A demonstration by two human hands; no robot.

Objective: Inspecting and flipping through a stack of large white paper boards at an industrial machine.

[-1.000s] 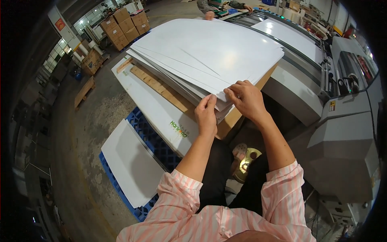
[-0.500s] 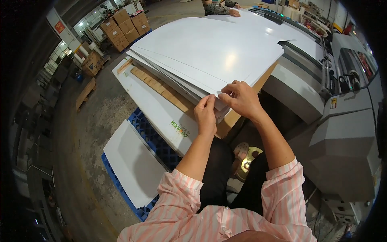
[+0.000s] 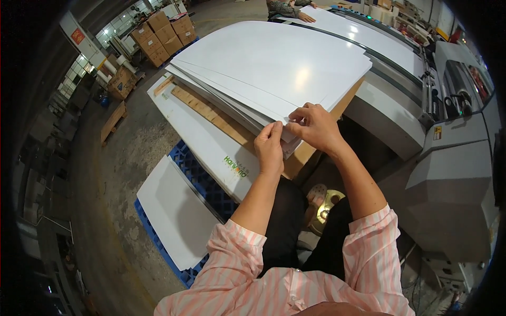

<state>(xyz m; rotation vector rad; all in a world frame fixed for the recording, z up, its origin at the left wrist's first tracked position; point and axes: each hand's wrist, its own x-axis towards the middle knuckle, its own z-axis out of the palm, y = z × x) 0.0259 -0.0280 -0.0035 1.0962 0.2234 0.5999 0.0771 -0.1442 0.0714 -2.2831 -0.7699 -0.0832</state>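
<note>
Left hand (image 3: 270, 151) pinches paper stack (image 3: 274, 63) at near corner; right hand (image 3: 319, 129) at same corner, grip unclear; stack extends beyond both.

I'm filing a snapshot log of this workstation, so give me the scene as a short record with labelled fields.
Left hand: pinched at the near corner of the stacked white sheets
Right hand: fingers bent, at the same corner
Far side: a co-worker's hand on another white sheet
Lower left: white-topped stack on a blue pallet
Right side: grey machine
Background: cardboard boxes
</note>
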